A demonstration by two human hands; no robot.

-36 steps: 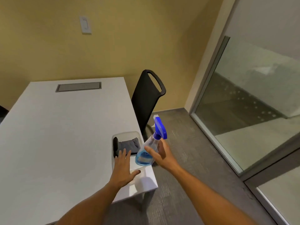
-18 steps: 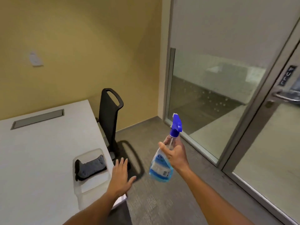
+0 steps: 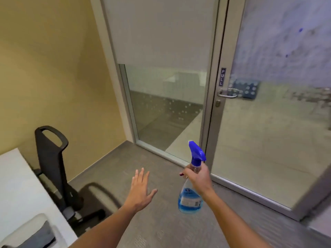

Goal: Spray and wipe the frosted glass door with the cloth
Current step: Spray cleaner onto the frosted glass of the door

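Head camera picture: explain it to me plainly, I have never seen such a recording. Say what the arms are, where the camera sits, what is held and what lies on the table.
There is no machine here: the two bare arms belong to a person, and the single wide-angle camera is worn on that person's head, looking forward and down.

The right hand has its grip closed around the neck of a spray bottle with a blue trigger top and blue liquid. The left hand is open and empty, fingers spread, above the carpet.

At the lower left, a white table carries a clear tray holding a grey cloth. A black chair stands beside it.

Ahead at the right is the frosted glass door, with a metal handle and a PULL sign.
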